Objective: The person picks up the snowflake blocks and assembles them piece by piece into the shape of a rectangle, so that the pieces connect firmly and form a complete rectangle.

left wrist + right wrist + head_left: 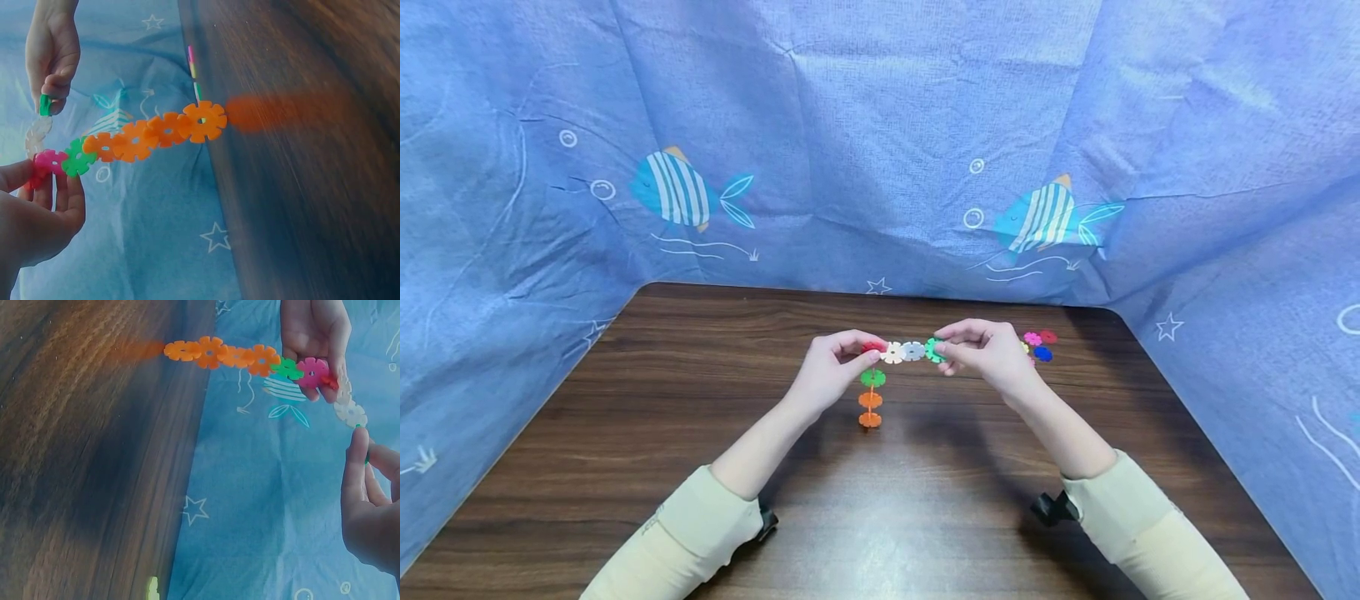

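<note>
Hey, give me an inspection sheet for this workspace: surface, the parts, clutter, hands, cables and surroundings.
Surface: dark wood-grain table, with glare toward the near side.
Parts: a chain of notched, flower-shaped pieces; a white piece and a greyish clear piece span between the hands, while a strand with four orange pieces runs down toward the table.
Clutter: pink, red, yellow and blue pieces beside the right hand, some partly hidden.
Left hand: pinches the red piece.
Right hand: pinches the green end piece.
Cables: nothing seen.
Surroundings: creased blue cloth printed with fish, bubbles and stars.
</note>
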The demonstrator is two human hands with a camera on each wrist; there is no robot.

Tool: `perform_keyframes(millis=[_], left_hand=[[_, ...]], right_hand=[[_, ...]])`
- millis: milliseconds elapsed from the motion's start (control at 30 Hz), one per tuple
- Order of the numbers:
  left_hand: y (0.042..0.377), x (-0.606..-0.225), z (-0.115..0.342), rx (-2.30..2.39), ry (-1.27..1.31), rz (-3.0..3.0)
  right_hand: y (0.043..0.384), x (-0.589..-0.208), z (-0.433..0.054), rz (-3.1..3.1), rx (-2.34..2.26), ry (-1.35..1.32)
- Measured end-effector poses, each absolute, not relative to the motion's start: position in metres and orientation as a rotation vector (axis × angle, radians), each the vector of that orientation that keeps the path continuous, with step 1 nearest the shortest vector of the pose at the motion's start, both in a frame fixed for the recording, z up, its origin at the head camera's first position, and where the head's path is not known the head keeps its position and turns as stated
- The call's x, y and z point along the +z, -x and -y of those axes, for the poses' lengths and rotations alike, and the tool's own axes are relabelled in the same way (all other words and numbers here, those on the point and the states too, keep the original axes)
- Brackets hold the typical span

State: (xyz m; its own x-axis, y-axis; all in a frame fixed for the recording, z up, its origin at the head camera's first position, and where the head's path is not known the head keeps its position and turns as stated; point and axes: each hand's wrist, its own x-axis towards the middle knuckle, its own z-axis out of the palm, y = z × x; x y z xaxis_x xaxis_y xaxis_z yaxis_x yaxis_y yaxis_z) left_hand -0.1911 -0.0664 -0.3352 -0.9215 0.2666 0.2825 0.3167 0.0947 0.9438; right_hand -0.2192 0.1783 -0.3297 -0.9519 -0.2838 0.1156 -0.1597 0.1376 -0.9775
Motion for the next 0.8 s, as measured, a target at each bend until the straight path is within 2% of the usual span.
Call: perform_keyframes(millis=[333,567,800], left_hand=[[0.190,-0.335,0.062,-2.039,0.634,2.273],[0.188,-0.332,0.057,-2.087,0.556,2.334],[0.202,-0.351,0.052,-2.072,0.525,2.294]], right_hand=[[0.215,-0.327,-0.174,-2.236,-1.963,0.424],[0.212,-0.326,-0.171,-2.208,-1.962,0.443],[0.209,-0.324,-0.169,-2.224,-1.935,0.370]])
